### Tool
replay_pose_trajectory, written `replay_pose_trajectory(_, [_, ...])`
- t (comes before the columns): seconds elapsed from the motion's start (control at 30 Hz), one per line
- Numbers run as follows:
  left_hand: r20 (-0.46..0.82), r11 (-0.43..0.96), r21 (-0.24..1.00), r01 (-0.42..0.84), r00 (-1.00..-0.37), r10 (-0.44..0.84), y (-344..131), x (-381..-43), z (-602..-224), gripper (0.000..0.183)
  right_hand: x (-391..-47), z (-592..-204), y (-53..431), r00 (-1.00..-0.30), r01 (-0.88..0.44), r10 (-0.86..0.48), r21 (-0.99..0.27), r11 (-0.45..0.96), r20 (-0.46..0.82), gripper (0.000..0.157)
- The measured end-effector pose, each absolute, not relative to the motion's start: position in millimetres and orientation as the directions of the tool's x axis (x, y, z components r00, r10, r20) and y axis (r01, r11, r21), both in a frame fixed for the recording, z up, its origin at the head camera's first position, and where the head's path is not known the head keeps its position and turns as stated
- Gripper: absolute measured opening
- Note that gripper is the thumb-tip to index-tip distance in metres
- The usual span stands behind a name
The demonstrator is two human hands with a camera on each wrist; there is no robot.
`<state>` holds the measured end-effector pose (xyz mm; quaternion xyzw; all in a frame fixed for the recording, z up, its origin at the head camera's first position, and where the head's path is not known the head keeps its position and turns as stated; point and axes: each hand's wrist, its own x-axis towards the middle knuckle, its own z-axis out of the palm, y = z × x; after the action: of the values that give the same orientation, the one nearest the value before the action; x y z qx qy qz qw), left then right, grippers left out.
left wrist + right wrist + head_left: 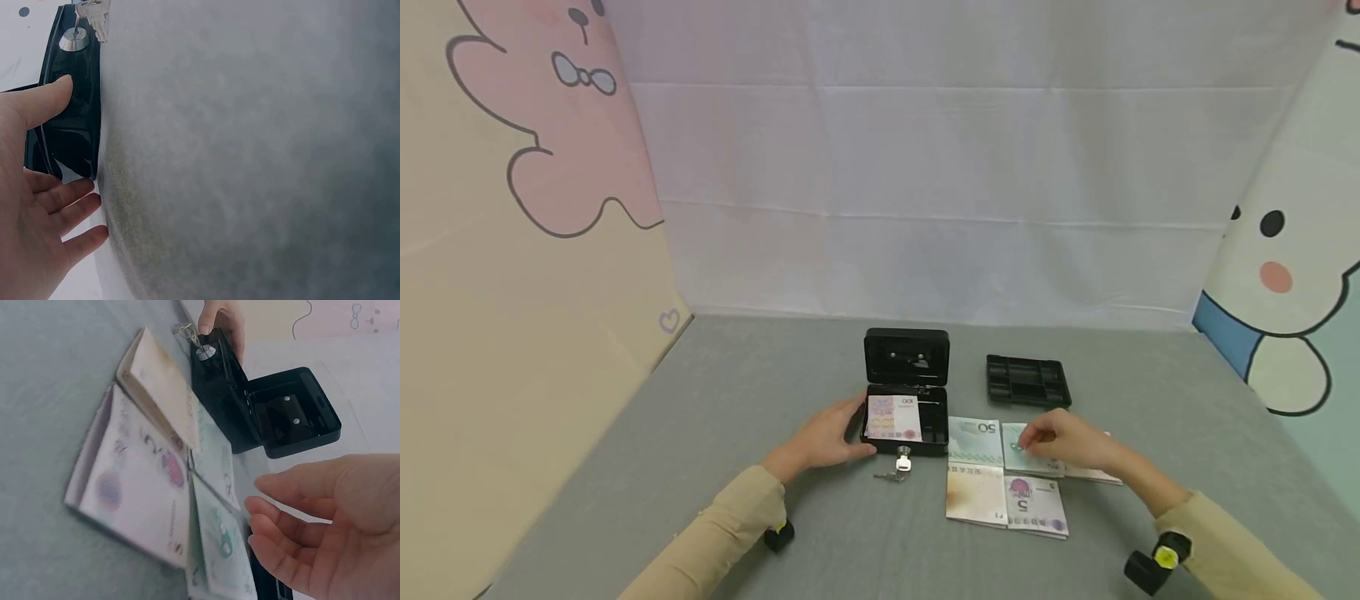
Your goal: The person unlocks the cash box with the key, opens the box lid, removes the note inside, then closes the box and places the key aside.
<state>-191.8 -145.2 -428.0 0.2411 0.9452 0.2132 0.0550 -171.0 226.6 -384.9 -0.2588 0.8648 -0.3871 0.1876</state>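
A black cash box (934, 427) stands with its lid (907, 357) raised, and a pinkish 100 banknote stack (892, 419) lies in its left part. Keys (903, 462) hang from the lock at its front. At the box's left side is my left hand (826, 435); its thumb (53, 103) lies against the front and its fingers spread along the side. My right hand (1070, 437) hovers over a green banknote stack (220, 540), fingers loosely bent with nothing between them. Beside that stack lie green 50 notes (974, 440), brownish notes (976, 493) and purple 5 notes (1036, 506).
A black compartment tray (1028, 382) lies behind the right hand. Another banknote stack (1093, 476) shows partly under the right forearm. The grey tabletop (760, 367) ends at a white cloth backdrop (925, 267), with printed panels on both sides.
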Motion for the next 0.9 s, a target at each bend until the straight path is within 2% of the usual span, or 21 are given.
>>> replay_pose_trajectory(0.1, [-0.011,0.799,0.427,0.423,-0.881,0.472,-144.9,-191.9,-428.5,0.086,-176.6,-378.9,217.7,-0.780,-0.333,-0.619,-0.772,0.541,-0.098,0.014])
replay_pose_trajectory(0.27, [-0.009,0.797,0.435,0.419,-0.883,0.469,-144.7,-192.1,-429.1,0.085,-184.3,-371.9,193.3,-0.799,-0.346,-0.600,-0.783,0.517,-0.043,0.021])
replay_pose_trajectory(0.4, [-0.012,0.798,0.434,0.418,-0.883,0.469,-144.2,-192.1,-428.8,0.085,-190.6,-375.0,167.8,-0.817,-0.368,-0.577,-0.759,0.537,-0.012,0.026])
replay_pose_trajectory(0.53, [-0.020,0.803,0.431,0.412,-0.885,0.465,-143.6,-191.8,-428.7,0.086,-196.9,-382.0,143.9,-0.805,-0.410,-0.593,-0.745,0.527,0.024,0.030])
replay_pose_trajectory(0.67, [-0.023,0.804,0.431,0.410,-0.886,0.464,-143.3,-191.8,-428.7,0.086,-203.8,-389.3,123.3,-0.789,-0.472,-0.609,-0.720,0.509,0.086,0.029])
replay_pose_trajectory(0.9, [-0.030,0.796,0.459,0.394,-0.889,0.457,-143.8,-192.3,-428.5,0.086,-217.1,-404.5,93.8,-0.802,-0.527,-0.577,-0.636,0.564,0.153,0.026])
